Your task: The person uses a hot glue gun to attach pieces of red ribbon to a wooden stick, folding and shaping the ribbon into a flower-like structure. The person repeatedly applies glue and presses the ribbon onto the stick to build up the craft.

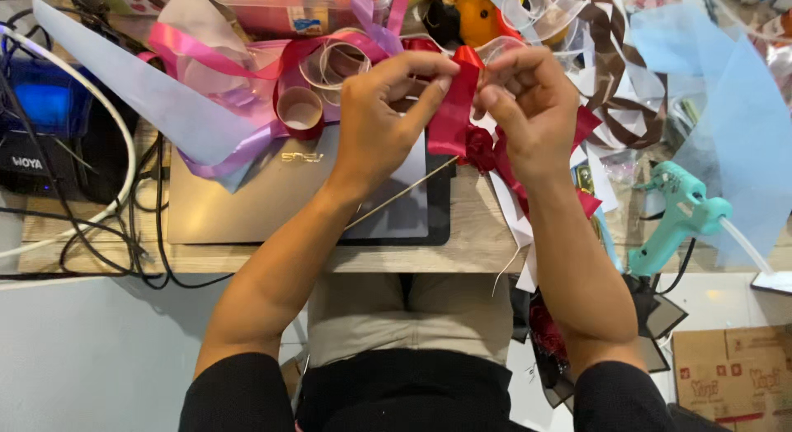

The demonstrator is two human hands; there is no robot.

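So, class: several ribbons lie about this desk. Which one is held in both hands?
The red satin ribbon: the left hand and right hand pinch it folded over a thin stick. The pink ribbon and brown ribbon lie untouched behind.

A brown cardboard box (734, 374) with small red printed marks sits on the floor, below and right of the teal glue gun (678, 221). Far up-left of the gun, a clear plastic container (289, 11) carries a small blue-and-yellow label (308, 23).

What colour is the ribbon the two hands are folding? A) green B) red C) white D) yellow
B: the ribbon pinched between the left hand and the right hand is shiny red, with a red rosette of it just below.
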